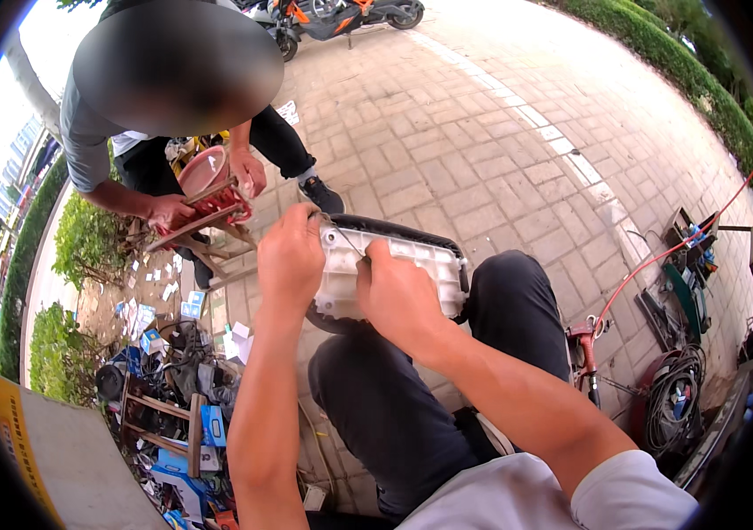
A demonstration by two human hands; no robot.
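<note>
Across my raised knees lies what looks like a scooter seat (pixel 339 287), underside up, with a white ribbed plastic base and a black rim. My left hand (pixel 291 261) is closed at its far left corner, fingers pinched together. Over the base, my right hand (pixel 401 300) is closed too, its thumb and fingers pressed together. A thin dark strand (pixel 349 242) runs between the two hands; whether it is wire or cord I cannot tell. The fingertips are partly hidden by the backs of my hands.
At the far left a person bends over a wooden stool (pixel 208 216) with red strands. Boxes and scrap (pixel 184 442) lie at my left. On the right are a red-handled tool (pixel 584 346), a red hose (pixel 659 258), coiled cable (pixel 672 402) and a toolbox (pixel 690 243). Scooters (pixel 350 19) stand behind.
</note>
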